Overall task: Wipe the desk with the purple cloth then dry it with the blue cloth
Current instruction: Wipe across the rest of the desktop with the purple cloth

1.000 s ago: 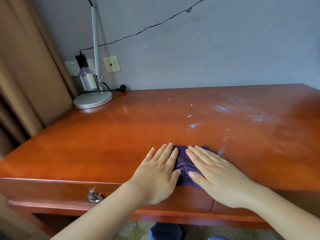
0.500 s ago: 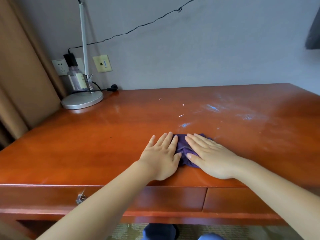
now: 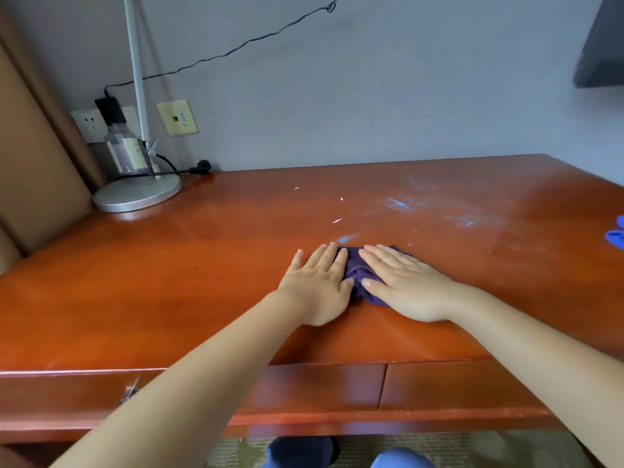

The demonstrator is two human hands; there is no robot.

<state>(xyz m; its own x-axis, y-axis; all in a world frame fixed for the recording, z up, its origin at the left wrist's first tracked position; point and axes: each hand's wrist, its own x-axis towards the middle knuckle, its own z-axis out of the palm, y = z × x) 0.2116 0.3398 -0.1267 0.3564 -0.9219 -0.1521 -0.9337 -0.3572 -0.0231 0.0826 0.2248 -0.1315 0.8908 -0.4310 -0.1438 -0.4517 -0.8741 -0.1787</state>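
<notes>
While both my palms lie flat on the purple cloth (image 3: 357, 275), I should keep the weight even so it drags as one pad across the desk (image 3: 169, 292). Left of the cloth, my left hand (image 3: 319, 287) has its fingers straight and slightly spread, partly on bare wood, so I judge it should slide fully onto the fabric. Right of it, my right hand (image 3: 403, 285) covers the cloth with fingers straight and close together. Just beyond the cloth sit the blue smears (image 3: 400, 205) and pale crumbs (image 3: 337, 220); pushing forward through them looks like the next stroke. Far right of the cloth, at the desk's edge, the blue cloth (image 3: 617, 233) waits for drying
</notes>
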